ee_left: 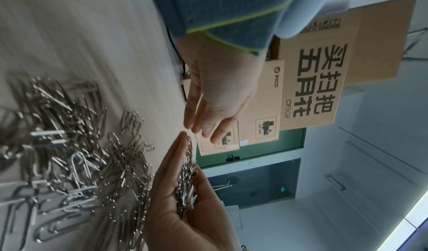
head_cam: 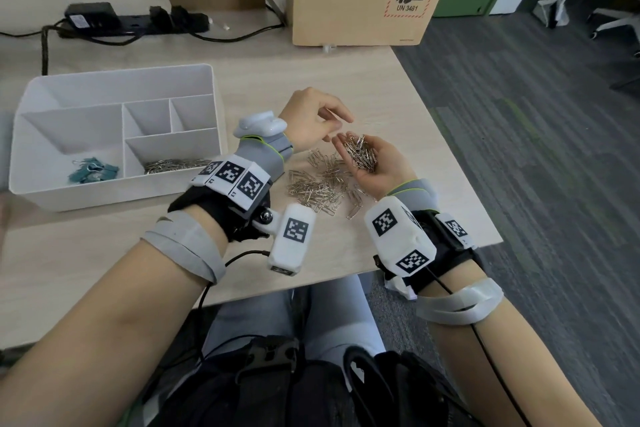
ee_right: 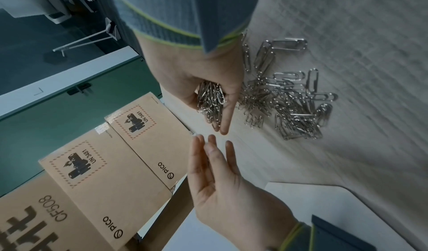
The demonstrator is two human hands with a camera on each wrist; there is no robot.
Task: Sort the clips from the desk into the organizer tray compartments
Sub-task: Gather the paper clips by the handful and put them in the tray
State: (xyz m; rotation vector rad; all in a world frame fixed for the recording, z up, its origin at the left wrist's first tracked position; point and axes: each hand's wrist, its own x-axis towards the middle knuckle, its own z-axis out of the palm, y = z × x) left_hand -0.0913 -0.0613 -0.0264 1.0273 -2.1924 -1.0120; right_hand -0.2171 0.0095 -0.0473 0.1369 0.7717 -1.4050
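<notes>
My right hand (head_cam: 377, 166) is turned palm up and cups a heap of silver paper clips (head_cam: 360, 152) just above the desk. My left hand (head_cam: 329, 125) hovers over that palm, empty, with its fingers relaxed and close to the right fingertips. More loose paper clips (head_cam: 322, 184) lie in a pile on the desk below both hands. The white organizer tray (head_cam: 104, 192) stands to the left. Its front right compartment holds paper clips (head_cam: 173, 165), and its front left one holds teal binder clips (head_cam: 91, 172). In the right wrist view the right hand (ee_right: 185, 72) curls round the clips (ee_right: 210, 97).
A PICO cardboard box (head_cam: 360, 0) stands behind the pile, with more boxes stacked behind it. A black power strip (head_cam: 131, 22) with cables lies at the back left. The desk's right edge (head_cam: 450, 156) runs close to my right hand, with carpet beyond it.
</notes>
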